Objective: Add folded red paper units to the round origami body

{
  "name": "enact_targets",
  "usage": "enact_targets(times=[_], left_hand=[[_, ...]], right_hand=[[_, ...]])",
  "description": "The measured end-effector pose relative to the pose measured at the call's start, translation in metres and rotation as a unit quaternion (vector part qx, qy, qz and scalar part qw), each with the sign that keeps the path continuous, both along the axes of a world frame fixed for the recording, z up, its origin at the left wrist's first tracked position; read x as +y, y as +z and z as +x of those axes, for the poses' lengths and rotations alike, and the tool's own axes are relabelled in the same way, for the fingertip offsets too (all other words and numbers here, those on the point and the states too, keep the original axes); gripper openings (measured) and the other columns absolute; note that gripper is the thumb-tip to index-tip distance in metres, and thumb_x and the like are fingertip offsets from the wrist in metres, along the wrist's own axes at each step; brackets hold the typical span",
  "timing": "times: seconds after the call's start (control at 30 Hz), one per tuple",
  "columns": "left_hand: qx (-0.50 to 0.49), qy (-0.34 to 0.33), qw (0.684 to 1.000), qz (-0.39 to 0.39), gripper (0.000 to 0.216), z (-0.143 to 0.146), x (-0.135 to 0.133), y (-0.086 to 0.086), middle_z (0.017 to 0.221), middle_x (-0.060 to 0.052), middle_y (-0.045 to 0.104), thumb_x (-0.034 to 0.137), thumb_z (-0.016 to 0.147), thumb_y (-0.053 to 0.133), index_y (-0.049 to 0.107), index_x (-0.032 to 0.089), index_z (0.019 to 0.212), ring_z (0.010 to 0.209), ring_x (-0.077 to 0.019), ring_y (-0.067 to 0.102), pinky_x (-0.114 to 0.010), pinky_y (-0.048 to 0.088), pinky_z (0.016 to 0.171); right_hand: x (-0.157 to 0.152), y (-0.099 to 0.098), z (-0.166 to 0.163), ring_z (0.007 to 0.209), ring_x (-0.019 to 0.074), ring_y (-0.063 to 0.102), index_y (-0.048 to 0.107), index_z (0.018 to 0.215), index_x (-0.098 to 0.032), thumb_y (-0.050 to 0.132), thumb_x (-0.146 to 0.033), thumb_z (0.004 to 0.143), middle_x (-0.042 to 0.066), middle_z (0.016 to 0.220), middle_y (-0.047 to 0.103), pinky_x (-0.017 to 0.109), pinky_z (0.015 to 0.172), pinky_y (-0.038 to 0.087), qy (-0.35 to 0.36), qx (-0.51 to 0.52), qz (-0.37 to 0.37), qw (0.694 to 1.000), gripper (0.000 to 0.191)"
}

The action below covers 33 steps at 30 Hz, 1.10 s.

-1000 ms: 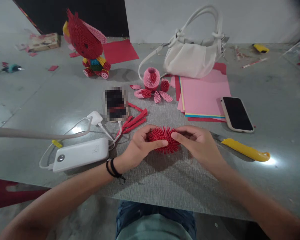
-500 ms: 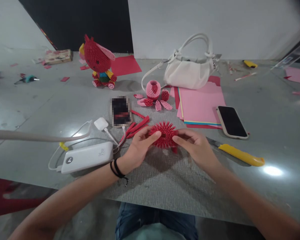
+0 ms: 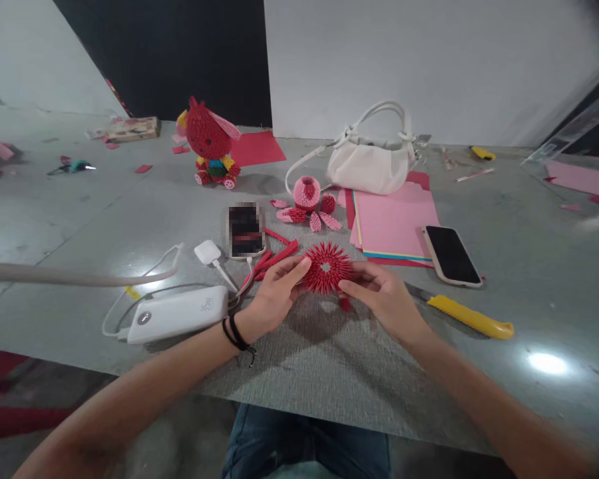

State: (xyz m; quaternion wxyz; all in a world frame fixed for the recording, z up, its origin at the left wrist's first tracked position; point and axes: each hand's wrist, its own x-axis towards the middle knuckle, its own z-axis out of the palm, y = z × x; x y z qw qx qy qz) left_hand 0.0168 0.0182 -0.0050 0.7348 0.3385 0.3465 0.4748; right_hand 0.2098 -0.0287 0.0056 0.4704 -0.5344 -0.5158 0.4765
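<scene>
- Grey table [image 3: 319,362] runs from the person's lap to a white wall [image 3: 429,66] and a dark panel [image 3: 194,60] at the far side.
- From my remote seat I find the spiky red paper ring [image 3: 326,251] near the middle, raised a little over the table between both hands.
- Left hand [image 3: 272,293] grips its left edge, thumb in front; right hand [image 3: 392,299] pinches the lower right edge, thumb in front too. I can't fully make out the fingers behind.
- To me, that two-sided hold looks meant to keep the folded points from spreading and leave the centre uncovered.
- A small red piece [image 3: 345,304] shows just under the ring near the right thumb; I cannot tell whether it is attached.
- Yellow cutter [image 3: 472,317] lies right of the right hand, perhaps for easy reach; red strips [image 3: 279,258] lie beyond the left hand.
- White power bank [image 3: 180,314] sits at the left amid cables, likely to keep wires clear of the handwork.
- Compared with a second ago, I see the ring turned more face-on: its hole shows grey through it, and the left thumb is off the front, out at the edge.
</scene>
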Motion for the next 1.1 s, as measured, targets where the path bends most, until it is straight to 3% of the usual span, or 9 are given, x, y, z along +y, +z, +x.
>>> enact_targets(times=[0.17, 0.27, 0.37, 0.5, 0.67, 0.8, 0.93, 1.1], left_hand=[[0.002, 0.005, 1.000, 0.005, 0.034, -0.002, 0.002, 0.003, 0.091, -0.002, 0.077, 0.030, 0.066, 0.095, 0.076, 0.016, 0.090, 0.080, -0.0132, 0.070, -0.025, 0.056, 0.073], [0.003, 0.021, 1.000, 0.002, 0.034, -0.004, 0.005, 0.004, 0.094, -0.001, 0.077, 0.027, 0.067, 0.094, 0.078, 0.017, 0.094, 0.082, -0.0122, 0.070, -0.024, 0.056, 0.077], [0.012, 0.029, 0.999, -0.007, 0.031, -0.005, 0.005, 0.006, 0.091, -0.001, 0.076, 0.025, 0.066, 0.094, 0.078, 0.016, 0.091, 0.080, -0.0111, 0.069, -0.023, 0.055, 0.077], [0.025, 0.016, 0.999, -0.026, 0.030, -0.005, 0.002, 0.010, 0.085, -0.002, 0.076, 0.027, 0.070, 0.093, 0.078, 0.014, 0.093, 0.076, -0.0119, 0.069, -0.024, 0.055, 0.073], [0.029, -0.051, 0.998, -0.029, 0.025, -0.007, 0.000, 0.011, 0.084, -0.001, 0.076, 0.031, 0.073, 0.091, 0.076, 0.015, 0.085, 0.074, -0.0134, 0.069, -0.026, 0.056, 0.070], [0.056, -0.119, 0.991, -0.036, 0.025, -0.008, -0.003, 0.010, 0.079, -0.003, 0.076, 0.033, 0.076, 0.089, 0.077, 0.013, 0.086, 0.070, -0.0133, 0.069, -0.025, 0.054, 0.068], [0.119, -0.210, 0.970, -0.007, 0.028, -0.009, -0.009, 0.015, 0.090, -0.006, 0.078, 0.036, 0.080, 0.087, 0.080, 0.014, 0.095, 0.078, -0.0157, 0.071, -0.027, 0.054, 0.074], [0.136, -0.230, 0.964, 0.015, 0.025, -0.010, -0.014, 0.021, 0.082, -0.004, 0.078, 0.036, 0.079, 0.088, 0.081, 0.014, 0.089, 0.072, -0.0122, 0.067, -0.023, 0.052, 0.070]], right_hand=[[0.011, 0.003, 0.021, 0.096, 0.0248, 0.076, 0.074, 0.104, -0.022, 0.077, -0.042, 0.081, 0.008, 0.106, 0.080, 0.040, 0.087, 0.061, 0.028, -0.082, 0.008, 0.996, 0.030], [0.017, 0.009, 0.040, 0.084, 0.0243, 0.073, 0.076, 0.104, -0.023, 0.069, -0.039, 0.088, 0.008, 0.100, 0.079, 0.044, 0.084, 0.057, 0.012, -0.172, 0.007, 0.985, 0.024], [0.016, 0.013, 0.047, 0.079, 0.0249, 0.069, 0.079, 0.092, -0.024, 0.079, -0.031, 0.079, 0.006, 0.091, 0.079, 0.043, 0.079, 0.051, 0.067, -0.252, -0.009, 0.965, 0.015], [0.010, 0.014, 0.037, 0.080, 0.0228, 0.064, 0.078, 0.090, -0.024, 0.081, -0.016, 0.071, 0.004, 0.090, 0.074, 0.038, 0.074, 0.046, 0.126, -0.291, -0.004, 0.948, 0.020], [0.008, 0.010, 0.029, 0.077, 0.0188, 0.066, 0.069, 0.088, -0.023, 0.069, -0.009, 0.077, 0.002, 0.086, 0.073, 0.033, 0.071, 0.048, 0.133, -0.256, -0.027, 0.957, 0.018], [0.011, 0.007, 0.034, 0.084, 0.0182, 0.073, 0.062, 0.093, -0.023, 0.069, -0.023, 0.086, 0.002, 0.089, 0.075, 0.032, 0.077, 0.057, 0.105, -0.185, -0.043, 0.976, 0.010], [0.009, 0.013, 0.033, 0.087, 0.0183, 0.074, 0.071, 0.104, -0.023, 0.078, -0.041, 0.086, 0.003, 0.092, 0.076, 0.032, 0.081, 0.060, 0.063, -0.089, -0.039, 0.993, 0.026], [0.000, 0.022, 0.026, 0.079, 0.0125, 0.072, 0.076, 0.090, -0.025, 0.083, -0.037, 0.085, -0.001, 0.085, 0.076, 0.022, 0.072, 0.057, 0.061, -0.052, -0.015, 0.997, 0.014]])
